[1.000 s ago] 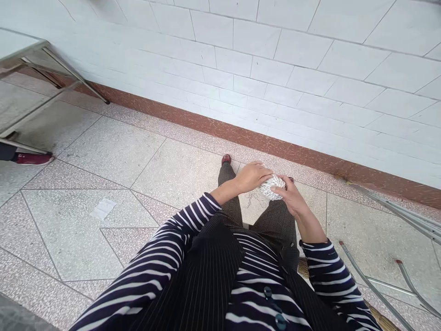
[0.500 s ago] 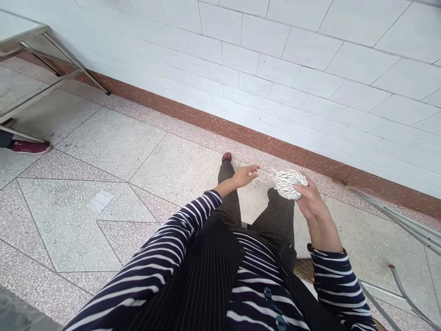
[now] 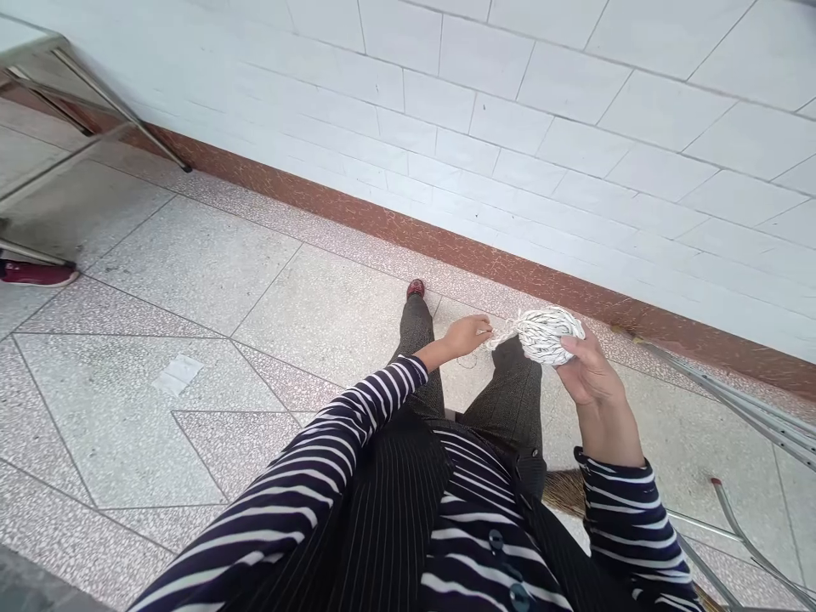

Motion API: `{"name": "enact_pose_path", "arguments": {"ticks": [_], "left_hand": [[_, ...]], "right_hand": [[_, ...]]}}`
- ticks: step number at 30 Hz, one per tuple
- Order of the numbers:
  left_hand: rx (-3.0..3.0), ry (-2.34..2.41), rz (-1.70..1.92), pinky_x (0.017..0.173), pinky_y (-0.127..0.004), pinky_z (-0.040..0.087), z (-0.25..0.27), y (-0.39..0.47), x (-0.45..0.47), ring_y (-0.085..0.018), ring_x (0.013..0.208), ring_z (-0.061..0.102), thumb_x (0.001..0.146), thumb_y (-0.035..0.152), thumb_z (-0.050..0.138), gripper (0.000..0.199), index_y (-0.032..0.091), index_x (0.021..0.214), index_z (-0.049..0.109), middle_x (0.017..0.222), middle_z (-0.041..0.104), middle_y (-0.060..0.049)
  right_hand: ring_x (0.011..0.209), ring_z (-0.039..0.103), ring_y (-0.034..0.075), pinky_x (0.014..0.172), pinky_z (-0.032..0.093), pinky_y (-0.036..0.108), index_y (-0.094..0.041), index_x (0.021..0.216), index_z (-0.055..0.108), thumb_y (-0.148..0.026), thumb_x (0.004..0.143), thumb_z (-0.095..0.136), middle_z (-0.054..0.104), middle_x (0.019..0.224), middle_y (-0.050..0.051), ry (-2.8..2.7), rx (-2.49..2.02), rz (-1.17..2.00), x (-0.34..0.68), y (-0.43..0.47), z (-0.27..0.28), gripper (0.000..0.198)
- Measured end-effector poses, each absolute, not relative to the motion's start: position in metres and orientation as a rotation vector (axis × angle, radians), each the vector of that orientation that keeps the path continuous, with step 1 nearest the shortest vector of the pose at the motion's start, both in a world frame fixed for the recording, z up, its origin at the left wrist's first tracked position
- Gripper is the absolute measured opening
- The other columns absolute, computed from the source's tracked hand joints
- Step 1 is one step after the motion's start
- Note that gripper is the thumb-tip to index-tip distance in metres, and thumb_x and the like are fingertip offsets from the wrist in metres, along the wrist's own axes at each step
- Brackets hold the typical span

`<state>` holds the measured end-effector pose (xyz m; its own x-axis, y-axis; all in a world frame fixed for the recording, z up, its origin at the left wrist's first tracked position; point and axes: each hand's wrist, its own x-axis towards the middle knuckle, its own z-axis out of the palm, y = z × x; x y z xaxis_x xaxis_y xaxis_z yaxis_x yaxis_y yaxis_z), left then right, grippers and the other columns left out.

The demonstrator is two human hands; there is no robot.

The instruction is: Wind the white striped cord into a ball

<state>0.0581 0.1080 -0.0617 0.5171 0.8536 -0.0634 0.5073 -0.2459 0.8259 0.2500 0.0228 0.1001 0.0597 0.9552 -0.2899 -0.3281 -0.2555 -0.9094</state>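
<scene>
My right hand (image 3: 590,370) grips a bundle of white cord (image 3: 549,335), wound into an oval, with the thumb across its near side. Loose strands run from the bundle's left end to my left hand (image 3: 467,335). The left fingers are closed on that loose cord end (image 3: 501,336). A thin strand dangles below, between my legs. Both hands are held out in front of me, above the floor, a short way apart.
A white tiled wall (image 3: 446,102) with a reddish-brown skirting runs ahead. At left stand a metal-legged table (image 3: 95,76) and another person's red shoe (image 3: 38,273). A paper scrap (image 3: 179,374) lies on the floor. Metal tubes (image 3: 733,391) and broom bristles (image 3: 565,491) are at right.
Both hands and the cord bundle have shifted slightly right. My left fingers have closed on the loose strands, now bunched nearer the bundle. The view has turned a little.
</scene>
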Motion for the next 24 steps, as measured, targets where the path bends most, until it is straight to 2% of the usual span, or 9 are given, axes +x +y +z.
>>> {"name": "enact_pose_path", "arguments": {"ticks": [3,6,8,10,16,20,24], "left_hand": [[1.793,1.272,0.572,0.082,-0.025,0.049,-0.060,0.111,0.040,-0.018,0.092,0.068,0.093,0.035,0.057,0.026,0.019,0.088,0.076,0.099,0.075,-0.004],[1.694,1.462,0.553,0.067,-0.024,0.041,-0.058,0.118,0.019,-0.015,0.072,0.060,0.086,0.029,0.058,0.024,0.017,0.067,0.068,0.072,0.067,-0.001],[1.586,1.571,0.543,0.062,-0.025,0.037,-0.059,0.125,0.007,-0.014,0.065,0.054,0.082,0.025,0.059,0.025,0.017,0.058,0.061,0.062,0.060,0.000],[1.488,1.616,0.552,0.061,-0.025,0.036,-0.063,0.132,-0.001,-0.014,0.062,0.054,0.081,0.025,0.059,0.026,0.017,0.056,0.060,0.058,0.057,0.000],[1.311,1.645,0.595,0.064,-0.023,0.046,-0.081,0.146,-0.007,-0.016,0.067,0.063,0.083,0.032,0.060,0.024,0.018,0.064,0.067,0.062,0.066,-0.001],[1.195,1.686,0.618,0.066,-0.024,0.049,-0.090,0.153,-0.016,-0.015,0.066,0.066,0.082,0.026,0.060,0.023,0.017,0.063,0.066,0.065,0.069,-0.004],[1.165,1.697,0.642,0.065,-0.024,0.048,-0.088,0.158,-0.024,-0.014,0.064,0.065,0.084,0.024,0.058,0.024,0.016,0.062,0.064,0.070,0.071,-0.006]], "right_hand": [[0.105,0.071,0.031,0.092,0.062,0.050,-0.025,0.110,0.069,-0.032,0.058,0.088,0.075,0.107,0.005,-0.673,-1.198,1.410,0.258,0.021,0.097,0.056],[0.097,0.071,0.027,0.087,0.064,0.047,-0.024,0.106,0.072,-0.034,0.059,0.085,0.075,0.106,0.004,-0.592,-1.163,1.366,0.263,0.017,0.101,0.049],[0.096,0.070,0.027,0.080,0.065,0.044,-0.026,0.104,0.073,-0.036,0.058,0.084,0.075,0.107,0.004,-0.568,-1.131,1.332,0.264,0.013,0.109,0.049],[0.098,0.069,0.027,0.073,0.064,0.041,-0.027,0.103,0.074,-0.037,0.055,0.084,0.074,0.108,0.005,-0.564,-1.105,1.298,0.265,0.009,0.121,0.049],[0.102,0.064,0.028,0.062,0.061,0.037,-0.029,0.099,0.073,-0.042,0.054,0.079,0.068,0.113,0.005,-0.597,-0.915,1.095,0.277,0.008,0.161,0.047],[0.089,0.062,0.025,0.049,0.053,0.030,-0.022,0.086,0.070,-0.046,0.046,0.078,0.063,0.096,0.004,-0.592,-0.705,0.893,0.294,0.016,0.177,0.047],[0.086,0.060,0.023,0.051,0.052,0.029,-0.020,0.086,0.070,-0.043,0.049,0.077,0.061,0.093,0.004,-0.595,-0.676,0.841,0.305,0.017,0.185,0.045]]}}
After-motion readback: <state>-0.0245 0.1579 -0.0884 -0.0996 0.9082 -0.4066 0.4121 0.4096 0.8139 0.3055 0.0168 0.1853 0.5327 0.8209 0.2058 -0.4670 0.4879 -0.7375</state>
